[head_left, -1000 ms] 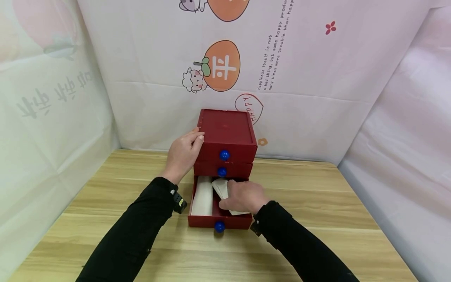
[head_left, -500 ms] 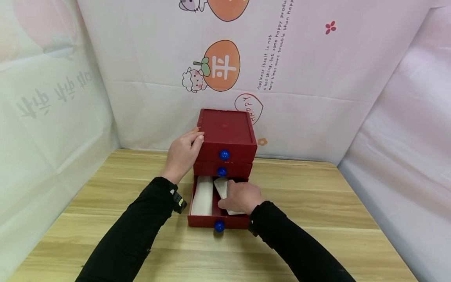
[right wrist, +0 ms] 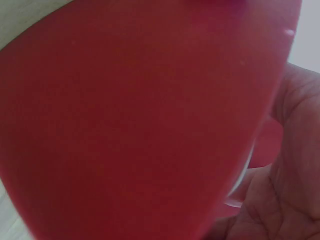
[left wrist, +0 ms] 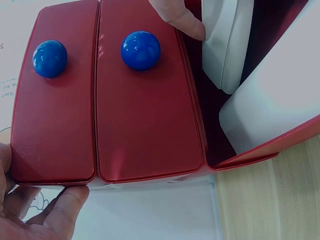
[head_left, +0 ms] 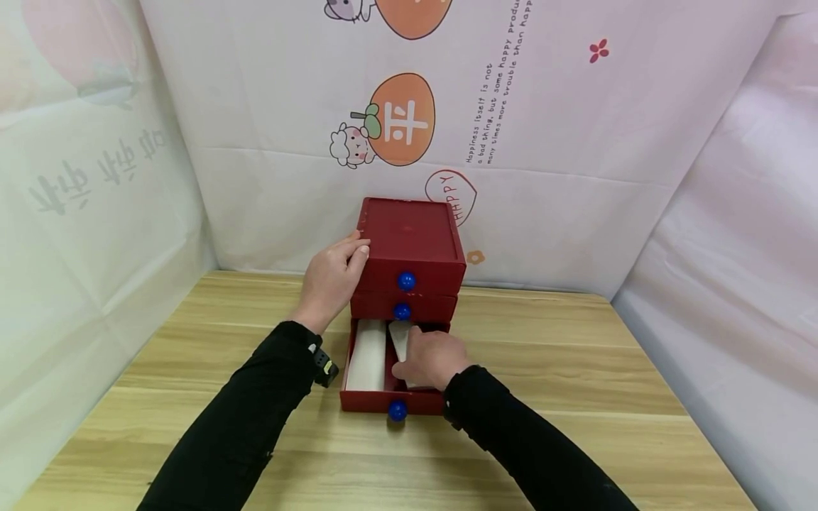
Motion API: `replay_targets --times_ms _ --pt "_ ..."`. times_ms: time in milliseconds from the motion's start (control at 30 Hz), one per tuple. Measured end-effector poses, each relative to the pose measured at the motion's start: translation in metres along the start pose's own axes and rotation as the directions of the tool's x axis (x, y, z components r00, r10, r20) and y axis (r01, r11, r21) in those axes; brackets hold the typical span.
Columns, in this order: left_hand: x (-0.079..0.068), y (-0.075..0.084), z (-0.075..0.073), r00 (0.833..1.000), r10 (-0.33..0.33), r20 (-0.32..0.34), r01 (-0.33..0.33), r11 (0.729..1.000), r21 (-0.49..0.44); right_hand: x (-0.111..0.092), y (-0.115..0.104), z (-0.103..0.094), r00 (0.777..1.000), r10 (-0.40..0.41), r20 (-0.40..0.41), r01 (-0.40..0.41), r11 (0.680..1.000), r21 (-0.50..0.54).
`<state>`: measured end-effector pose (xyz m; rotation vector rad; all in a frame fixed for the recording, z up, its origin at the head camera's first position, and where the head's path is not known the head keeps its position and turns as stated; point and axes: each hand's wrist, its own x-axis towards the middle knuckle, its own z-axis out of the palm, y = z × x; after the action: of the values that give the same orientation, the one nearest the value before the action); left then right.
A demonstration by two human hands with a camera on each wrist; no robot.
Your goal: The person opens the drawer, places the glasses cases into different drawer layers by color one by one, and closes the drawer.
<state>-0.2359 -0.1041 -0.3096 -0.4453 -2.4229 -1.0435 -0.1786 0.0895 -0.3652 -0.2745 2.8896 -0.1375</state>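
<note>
A red drawer cabinet [head_left: 409, 231] with blue round knobs stands on the table, its bottom drawer [head_left: 364, 402] pulled out. My left hand [head_left: 332, 280] rests on the cabinet's upper left side, fingertips against the side wall, as the left wrist view also shows. Inside the open drawer, my right hand [head_left: 434, 358] grips a folded white cloth [left wrist: 227, 45], thumb toward the drawer front. Part of that cloth is hidden under the hand. Along the drawer's left side lies a white roll-like bundle [head_left: 367, 355]. The drawer's red front panel [right wrist: 130, 125] fills most of the right wrist view.
The upper drawer [left wrist: 55, 110] and middle drawer [left wrist: 145, 110] are pushed in. The wooden table [head_left: 543, 369] extends on both sides. A white printed cloth backdrop [head_left: 275, 106] hangs right behind the cabinet, with white sheets at left and right.
My right hand has shifted slightly left inside the drawer, and the folded cloth under it has moved a little. The left hand and the cabinet stay in place.
</note>
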Motion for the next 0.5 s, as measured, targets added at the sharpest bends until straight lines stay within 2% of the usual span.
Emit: replay_targets --times_ms 267,500 --pt "0.000 0.000 0.000 1.000 0.006 0.000 -0.006 1.000 0.001 0.003 -0.003 0.009 1.000 0.007 -0.006 -0.007 0.999 0.047" --pt "0.000 0.000 0.001 1.000 0.003 0.001 -0.003 1.000 0.002 0.004 -0.004 0.014 1.000 0.000 -0.002 0.000 0.999 0.038"
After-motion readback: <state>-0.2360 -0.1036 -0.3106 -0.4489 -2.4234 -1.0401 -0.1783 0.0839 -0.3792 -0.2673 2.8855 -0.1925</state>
